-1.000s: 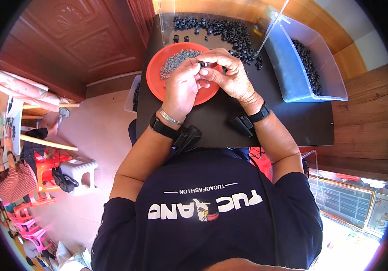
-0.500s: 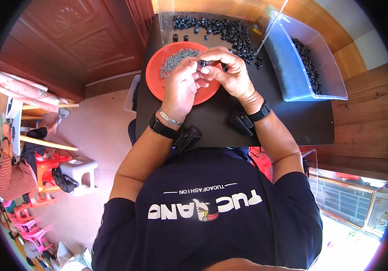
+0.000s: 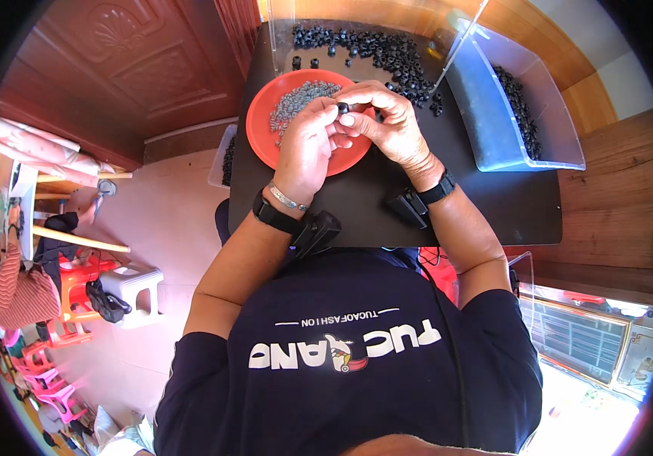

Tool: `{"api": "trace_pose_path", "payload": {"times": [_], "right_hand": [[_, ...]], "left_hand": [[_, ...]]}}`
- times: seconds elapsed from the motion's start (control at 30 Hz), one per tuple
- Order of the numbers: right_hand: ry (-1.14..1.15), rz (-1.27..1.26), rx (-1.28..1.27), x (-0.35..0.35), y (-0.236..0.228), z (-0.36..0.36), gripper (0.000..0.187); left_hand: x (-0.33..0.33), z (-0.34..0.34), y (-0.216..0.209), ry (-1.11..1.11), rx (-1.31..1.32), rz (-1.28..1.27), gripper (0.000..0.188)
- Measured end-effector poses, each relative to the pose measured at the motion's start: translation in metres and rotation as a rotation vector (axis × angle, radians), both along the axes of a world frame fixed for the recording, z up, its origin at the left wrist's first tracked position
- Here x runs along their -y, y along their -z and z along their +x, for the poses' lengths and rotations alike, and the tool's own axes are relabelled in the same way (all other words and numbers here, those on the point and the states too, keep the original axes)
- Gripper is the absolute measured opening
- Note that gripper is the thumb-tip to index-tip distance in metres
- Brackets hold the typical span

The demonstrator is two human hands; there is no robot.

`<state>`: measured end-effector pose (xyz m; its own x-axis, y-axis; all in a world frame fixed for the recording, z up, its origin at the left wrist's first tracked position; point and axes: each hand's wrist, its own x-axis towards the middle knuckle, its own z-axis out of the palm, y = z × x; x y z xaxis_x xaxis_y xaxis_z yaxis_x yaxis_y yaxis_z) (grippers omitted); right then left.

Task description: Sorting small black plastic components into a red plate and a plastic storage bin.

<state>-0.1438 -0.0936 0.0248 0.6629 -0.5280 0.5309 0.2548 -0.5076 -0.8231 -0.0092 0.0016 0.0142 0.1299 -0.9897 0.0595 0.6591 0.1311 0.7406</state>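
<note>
Dark table (image 3: 486,209), translucent blue bin (image 3: 486,102) along its right edge, red plate (image 3: 260,114) near its left edge — left hand (image 3: 303,148) and right hand (image 3: 391,125) over the plate, both pinched nearly closed on one small black part (image 3: 343,109)

Fingertips of the left hand (image 3: 305,144) and right hand (image 3: 387,125) partly cover a small, black, rounded piece (image 3: 343,109). The hands hide part of a round, orange-red plate (image 3: 259,140), whose tiny grey pieces (image 3: 294,104) are too small to tell apart. The black tabletop (image 3: 486,209) partly hides a translucent plastic bin (image 3: 218,169).
</note>
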Motion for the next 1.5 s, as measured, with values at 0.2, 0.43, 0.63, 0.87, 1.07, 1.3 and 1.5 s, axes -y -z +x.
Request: {"api": "trace_pose_path", "payload": {"times": [0.2, 0.43, 0.63, 0.87, 1.07, 1.3, 1.5], "right_hand": [[0.093, -0.336, -0.05, 0.0, -0.006, 0.002, 0.029], [0.135, -0.283, -0.036, -0.009, -0.008, 0.004, 0.034], [0.114, -0.306, -0.02, -0.008, -0.008, 0.003, 0.032], [0.114, -0.36, -0.006, -0.006, -0.01, 0.002, 0.028], [0.189, -0.231, -0.01, 0.014, -0.004, -0.005, 0.015], [0.217, -0.241, -0.288, 0.017, -0.013, -0.012, 0.008], [0.131, -0.591, -0.502, -0.002, -0.014, -0.007, 0.011]], "left_hand": [[-0.002, 0.002, 0.004, -0.011, 0.041, 0.038, 0.017], [0.003, 0.003, 0.009, 0.133, -0.198, -0.035, 0.024], [0.003, 0.003, 0.007, 0.158, -0.186, -0.06, 0.028], [0.002, 0.002, 0.004, 0.135, -0.166, -0.059, 0.029], [0.004, 0.02, 0.009, 0.043, -0.27, -0.055, 0.022], [0.002, 0.022, 0.005, -0.186, -0.285, -0.025, 0.019], [0.001, 0.024, 0.006, -0.173, -0.284, -0.014, 0.018]]}}
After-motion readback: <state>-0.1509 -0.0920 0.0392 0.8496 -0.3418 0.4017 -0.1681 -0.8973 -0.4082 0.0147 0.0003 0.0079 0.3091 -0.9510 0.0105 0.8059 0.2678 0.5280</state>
